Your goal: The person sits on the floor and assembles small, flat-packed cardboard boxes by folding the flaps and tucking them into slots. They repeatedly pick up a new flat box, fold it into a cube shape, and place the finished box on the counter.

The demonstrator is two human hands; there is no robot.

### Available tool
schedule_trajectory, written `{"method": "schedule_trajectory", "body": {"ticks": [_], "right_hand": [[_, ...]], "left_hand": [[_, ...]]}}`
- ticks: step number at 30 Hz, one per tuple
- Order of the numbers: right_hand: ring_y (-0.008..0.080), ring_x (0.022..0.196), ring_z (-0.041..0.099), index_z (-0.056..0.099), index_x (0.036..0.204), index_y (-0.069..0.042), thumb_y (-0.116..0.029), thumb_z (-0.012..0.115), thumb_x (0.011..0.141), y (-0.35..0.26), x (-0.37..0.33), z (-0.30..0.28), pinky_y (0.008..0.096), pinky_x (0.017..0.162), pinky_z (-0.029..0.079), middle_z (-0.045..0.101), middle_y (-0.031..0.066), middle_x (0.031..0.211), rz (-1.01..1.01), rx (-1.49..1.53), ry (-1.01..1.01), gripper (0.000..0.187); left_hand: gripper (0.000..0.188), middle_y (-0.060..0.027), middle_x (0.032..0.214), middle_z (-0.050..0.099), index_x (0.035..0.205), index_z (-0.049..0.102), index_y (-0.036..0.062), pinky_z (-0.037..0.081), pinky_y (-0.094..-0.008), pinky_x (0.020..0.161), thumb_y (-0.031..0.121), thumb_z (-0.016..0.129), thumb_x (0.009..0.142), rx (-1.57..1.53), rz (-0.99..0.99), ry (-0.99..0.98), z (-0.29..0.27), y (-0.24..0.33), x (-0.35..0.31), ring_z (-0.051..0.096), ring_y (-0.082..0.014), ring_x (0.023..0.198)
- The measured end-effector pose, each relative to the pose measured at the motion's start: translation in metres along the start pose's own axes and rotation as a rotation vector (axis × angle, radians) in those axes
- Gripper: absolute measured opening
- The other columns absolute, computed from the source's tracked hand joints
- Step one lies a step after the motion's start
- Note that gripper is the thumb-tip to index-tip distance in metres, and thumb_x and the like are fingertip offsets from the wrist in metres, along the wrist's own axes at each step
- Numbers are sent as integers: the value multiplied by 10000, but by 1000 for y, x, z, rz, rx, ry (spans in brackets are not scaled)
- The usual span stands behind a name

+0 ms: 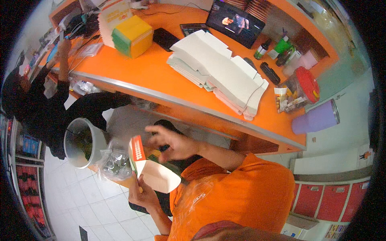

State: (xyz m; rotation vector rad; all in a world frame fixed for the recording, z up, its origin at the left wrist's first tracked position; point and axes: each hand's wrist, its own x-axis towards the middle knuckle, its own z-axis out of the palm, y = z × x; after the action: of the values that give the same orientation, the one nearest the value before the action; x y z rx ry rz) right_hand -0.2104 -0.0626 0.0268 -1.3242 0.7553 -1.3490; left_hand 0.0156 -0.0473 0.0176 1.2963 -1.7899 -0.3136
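Note:
A small folded carton with white inner sides [161,176] and a red printed panel [138,148] is held up in front of my orange shirt. My left hand [144,195] grips it from below, thumb and fingers closed on its lower edge. Above the carton is my right hand [173,142], fingers spread and holding nothing. Just beyond the carton lies a clear zip bag [115,162] with dark green contents. Beside that bag stands a white bucket [100,142] with something dark and greenish inside.
Stacked flat white cartons [219,66] lie on the orange desk [161,76]. A yellow-green box [134,36], black phone [165,39], tablet [235,22], red-lidded jar [295,90] and purple tumbler [315,116] surround them. A person in black [44,108] sits at far left.

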Motion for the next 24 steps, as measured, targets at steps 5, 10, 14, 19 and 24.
{"method": "schedule_trajectory", "body": {"ticks": [5, 10, 14, 19, 24], "right_hand": [[218, 1298, 449, 286, 1484, -56, -283, 707, 887, 61, -9, -15, 343, 1055, 383, 505, 109, 1360, 67, 152, -164, 765], [254, 1252, 512, 398, 1435, -40, -419, 786, 742, 38, -6, -30, 398, 1075, 390, 527, 114, 1371, 61, -60, 15, 880], [252, 1203, 573, 420, 1418, -2, -400, 809, 738, -59, 46, -18, 394, 1014, 476, 562, 144, 1337, -100, 328, 297, 878], [253, 1141, 607, 505, 1322, -20, -407, 810, 729, -165, 151, -61, 374, 959, 504, 621, 138, 1220, -465, -646, 576, 771], [296, 1080, 624, 486, 1324, 10, -182, 802, 749, -212, 251, -117, 395, 884, 509, 641, 178, 1195, -177, -1338, 441, 683]], "left_hand": [[344, -164, 1016, 731, 1134, 705, -4, 558, -348, 736, -72, 639, 804, -165, 237, 144, 29, -13, 33, 719, -269, 845], [347, -207, 1039, 705, 1207, 639, -41, 553, -361, 755, 58, 668, 875, -245, 282, 4, 36, 29, 100, 713, -316, 871], [682, -255, 1294, 584, 1448, 373, -34, 500, -403, 885, 115, 702, 869, -523, 239, -38, 27, 69, 160, 636, -344, 1071], [795, -215, 1325, 579, 1482, 304, 23, 472, -403, 958, 144, 752, 836, -544, 246, -120, 10, 57, 154, 605, -344, 1138], [723, -198, 1232, 639, 1462, 342, 35, 482, -412, 959, 146, 734, 865, -687, 59, -396, 27, 22, 89, 640, -327, 1093]]}}
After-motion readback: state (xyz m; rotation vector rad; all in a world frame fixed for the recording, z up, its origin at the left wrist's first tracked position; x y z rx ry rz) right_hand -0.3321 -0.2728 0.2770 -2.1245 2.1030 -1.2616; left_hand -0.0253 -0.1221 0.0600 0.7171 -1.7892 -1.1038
